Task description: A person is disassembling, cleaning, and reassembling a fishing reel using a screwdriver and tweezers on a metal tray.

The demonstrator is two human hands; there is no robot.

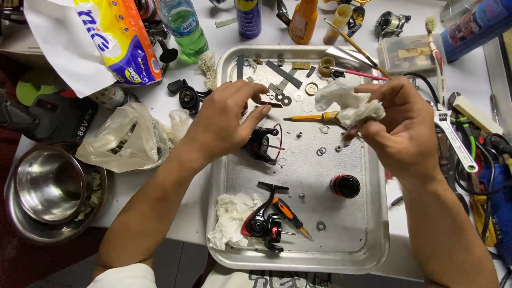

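Observation:
A metal tray (368,234) lies on the white table, strewn with fishing reel parts. My left hand (224,120) hovers over the tray's upper left and pinches a small dark flat part (272,104) between thumb and fingers. Just below it sits a black and red reel body (262,144). My right hand (397,125) is over the tray's right side and grips a crumpled white tissue (346,101). A yellow-handled screwdriver (312,116) lies between the hands. Washers and small rings are scattered across the tray.
Lower in the tray lie a second reel body (264,224), an orange screwdriver (290,213), a crumpled tissue (232,216) and a black spool (345,186). Steel bowls (48,186) and a plastic bag (125,138) sit left. Bottles line the back; a wrench (456,141) and tools lie right.

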